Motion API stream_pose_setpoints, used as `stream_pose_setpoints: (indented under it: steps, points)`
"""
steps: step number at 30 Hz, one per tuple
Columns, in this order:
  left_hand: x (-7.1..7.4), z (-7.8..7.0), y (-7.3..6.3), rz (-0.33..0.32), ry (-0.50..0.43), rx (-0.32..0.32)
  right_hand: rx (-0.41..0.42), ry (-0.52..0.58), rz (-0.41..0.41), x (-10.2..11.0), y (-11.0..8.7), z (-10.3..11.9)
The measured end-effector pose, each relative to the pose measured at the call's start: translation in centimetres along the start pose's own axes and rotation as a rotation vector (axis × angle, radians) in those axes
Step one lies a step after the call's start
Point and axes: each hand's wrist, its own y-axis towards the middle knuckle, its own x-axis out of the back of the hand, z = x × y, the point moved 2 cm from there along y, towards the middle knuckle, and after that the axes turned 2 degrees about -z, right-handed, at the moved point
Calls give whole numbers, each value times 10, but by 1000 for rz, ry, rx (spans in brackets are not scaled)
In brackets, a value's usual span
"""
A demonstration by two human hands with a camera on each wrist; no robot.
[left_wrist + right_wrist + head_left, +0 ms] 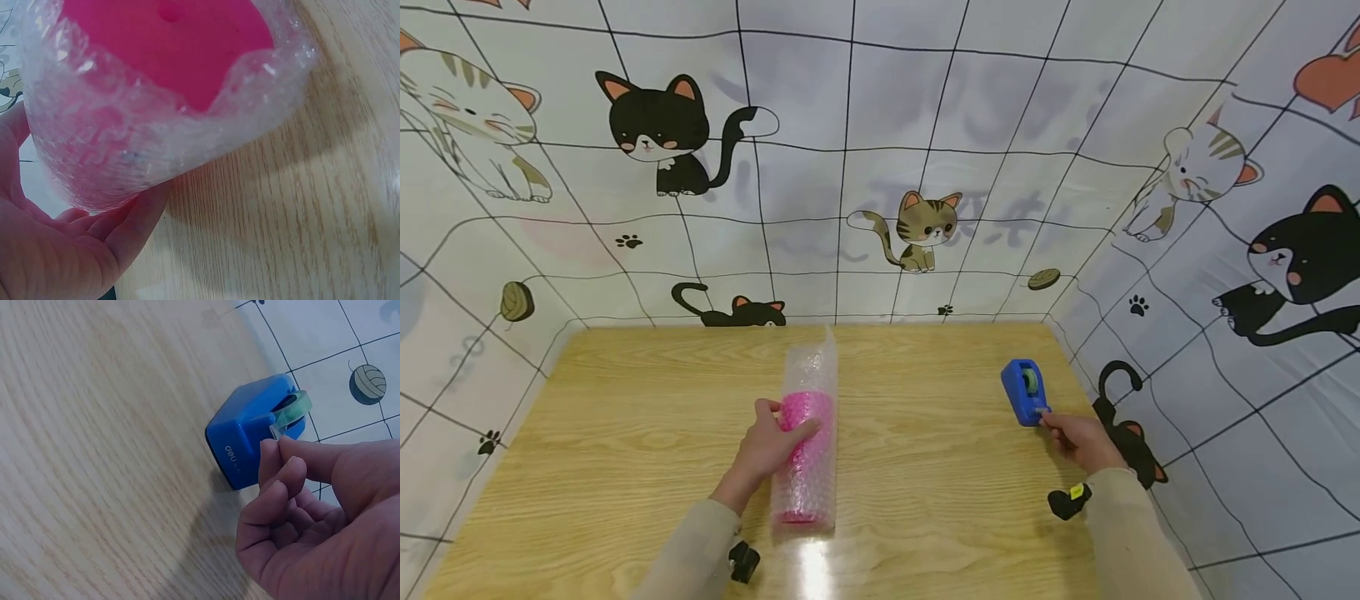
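Note:
A pink cylinder [806, 421], its kind hard to make out, lies rolled in clear bubble wrap [808, 364] on the wooden table. My left hand [769, 446] holds this roll from its left side, thumb on top. In the left wrist view, the cylinder's flat pink end [181, 44] shows inside crumpled wrap [231, 119]. At the right stands a blue tape dispenser [1021, 398] with a greenish tape roll [294, 411] in it. My right hand [1082, 442] pinches the loose end of the tape between thumb and forefinger, at the dispenser's front edge.
The wooden table [917, 467] carries the roll left of its middle and the dispenser near its right edge. A white cat-print cloth [805, 183] hangs behind the table and along both sides.

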Motion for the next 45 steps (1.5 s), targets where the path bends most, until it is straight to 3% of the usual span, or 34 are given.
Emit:
stream_pose_setpoints:
  steps: [7, 13, 21, 38, 45]
  points:
    - [0, -1, -1, 4, 2, -1, 34, -28, -13, -1, 0, 5]
    - [-1, -1, 1, 6, 4, -4, 46, 45, 36, -1, -3, 4]
    - [-1, -1, 1, 2, 11, -14, 4, 125, 84, 1, -3, 4]
    - [-2, 1, 2, -1, 6, -8, 58, -60, 18, 0, 4, -9]
    - [-2, 1, 2, -2, 2, -5, 79, -77, 53, 0, -1, -8]
